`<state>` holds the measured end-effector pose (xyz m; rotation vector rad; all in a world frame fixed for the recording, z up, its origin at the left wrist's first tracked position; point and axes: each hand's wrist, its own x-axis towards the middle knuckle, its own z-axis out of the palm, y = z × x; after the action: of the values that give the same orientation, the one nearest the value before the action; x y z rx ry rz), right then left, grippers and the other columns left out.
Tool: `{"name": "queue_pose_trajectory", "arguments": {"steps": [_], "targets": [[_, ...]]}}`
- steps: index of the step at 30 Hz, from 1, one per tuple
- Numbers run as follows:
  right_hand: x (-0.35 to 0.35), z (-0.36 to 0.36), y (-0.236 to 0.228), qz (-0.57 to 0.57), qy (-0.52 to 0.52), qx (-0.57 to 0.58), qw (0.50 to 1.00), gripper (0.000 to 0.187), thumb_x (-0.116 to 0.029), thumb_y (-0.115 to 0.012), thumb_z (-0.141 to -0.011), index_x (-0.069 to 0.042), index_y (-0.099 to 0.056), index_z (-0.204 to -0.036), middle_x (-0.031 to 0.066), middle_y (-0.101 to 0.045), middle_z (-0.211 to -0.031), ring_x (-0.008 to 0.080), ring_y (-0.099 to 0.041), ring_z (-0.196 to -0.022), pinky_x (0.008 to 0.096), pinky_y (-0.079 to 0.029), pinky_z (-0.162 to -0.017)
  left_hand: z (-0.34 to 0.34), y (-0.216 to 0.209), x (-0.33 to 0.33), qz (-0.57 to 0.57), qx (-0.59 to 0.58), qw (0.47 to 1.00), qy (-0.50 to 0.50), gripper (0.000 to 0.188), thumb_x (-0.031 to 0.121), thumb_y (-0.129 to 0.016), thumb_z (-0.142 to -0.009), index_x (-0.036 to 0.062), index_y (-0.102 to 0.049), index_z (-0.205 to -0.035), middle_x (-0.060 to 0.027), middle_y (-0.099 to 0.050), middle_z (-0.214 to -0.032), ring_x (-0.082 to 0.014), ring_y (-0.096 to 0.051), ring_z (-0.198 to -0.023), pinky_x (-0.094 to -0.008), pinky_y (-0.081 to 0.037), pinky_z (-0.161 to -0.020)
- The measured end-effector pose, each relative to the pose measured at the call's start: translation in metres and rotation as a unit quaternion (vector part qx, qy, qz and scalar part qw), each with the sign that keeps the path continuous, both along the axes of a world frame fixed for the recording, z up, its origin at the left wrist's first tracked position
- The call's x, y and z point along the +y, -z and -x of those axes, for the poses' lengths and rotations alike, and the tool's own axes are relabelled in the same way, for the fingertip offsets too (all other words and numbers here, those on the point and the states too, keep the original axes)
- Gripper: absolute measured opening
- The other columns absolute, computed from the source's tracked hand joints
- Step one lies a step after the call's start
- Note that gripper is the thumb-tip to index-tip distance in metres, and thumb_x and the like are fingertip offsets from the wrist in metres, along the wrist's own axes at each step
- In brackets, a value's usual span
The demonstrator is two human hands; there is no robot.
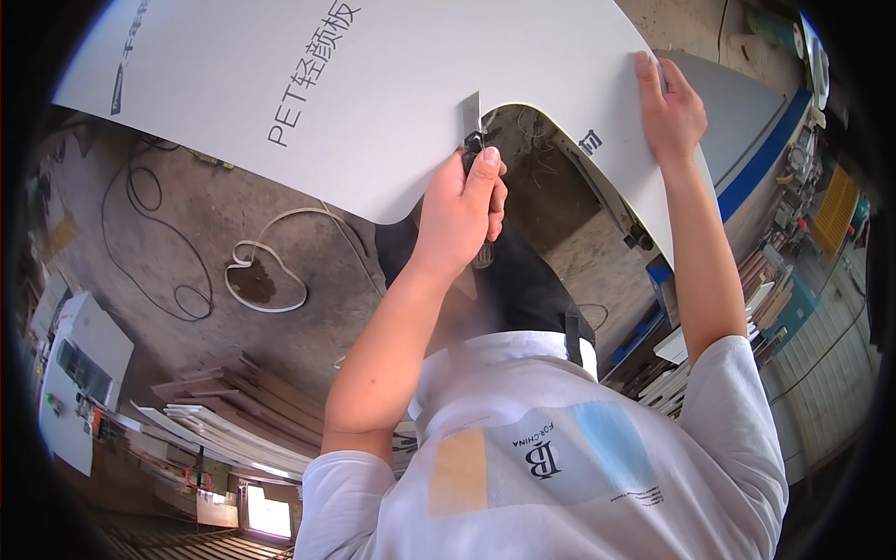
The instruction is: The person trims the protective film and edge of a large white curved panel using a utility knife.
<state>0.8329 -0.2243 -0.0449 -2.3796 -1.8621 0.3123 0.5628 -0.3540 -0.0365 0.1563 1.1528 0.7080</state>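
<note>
The left hand [459,215] grips a black knife [473,147], its blade meeting the white sheet [401,84] beside the curved opening; the right hand [674,117] grips the sheet's right edge; a clean cut probably wants a steady wrist, that edge held taut, and legs clear below, above the floor [308,177]

Dk cable [193,245] on flr [210,205], brn bds [247,401], 1 yel panel [833,213].
</note>
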Motion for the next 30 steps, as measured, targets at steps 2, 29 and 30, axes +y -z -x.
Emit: {"name": "queue_pose_trajectory", "arguments": {"steps": [2, 29, 30], "targets": [[0.0, -0.001, 0.0, -0.002, -0.007, 0.003, 1.0, 0.069, -0.079, -0.052, -0.091, -0.018, -0.075, -0.113, 0.0062, -0.072, -0.083, 0.0278, -0.07, -0.089, 0.037, -0.052, -0.082, -0.001, -0.001, 0.003, 0.0, -0.003, 1.0, 0.001, 0.035, 0.037, -0.054, -0.109, 0.0028, -0.055, -0.101, -0.0018, -0.055, -0.072, -0.0087, -0.05, -0.051, -0.0252, -0.043, -0.047], [-0.003, 0.002, 0.003, -0.014, -0.022, 0.027, 0.999, 0.069, -0.075, -0.058, -0.091, -0.012, -0.076, -0.115, 0.0069, -0.076, -0.09, 0.0262, -0.072, -0.088, 0.0354, -0.054, -0.079, 0.005, -0.004, 0.021, 0.012, 0.018, 0.997, 0.079, 0.038, 0.039, -0.054, -0.109, 0.0034, -0.055, -0.098, -0.003, -0.055, -0.074, -0.0091, -0.049, -0.053, -0.0263, -0.044, -0.049], [-0.003, 0.001, 0.002, -0.012, -0.019, 0.027, 0.999, 0.069, -0.075, -0.058, -0.091, -0.012, -0.076, -0.115, 0.0069, -0.076, -0.09, 0.0262, -0.072, -0.088, 0.0354, -0.054, -0.079, 0.005, -0.004, 0.022, 0.015, 0.012, 0.997, 0.081, 0.038, 0.04, -0.055, -0.109, 0.0036, -0.055, -0.098, -0.003, -0.055, -0.074, -0.0091, -0.049, -0.054, -0.0263, -0.044, -0.049]]}}
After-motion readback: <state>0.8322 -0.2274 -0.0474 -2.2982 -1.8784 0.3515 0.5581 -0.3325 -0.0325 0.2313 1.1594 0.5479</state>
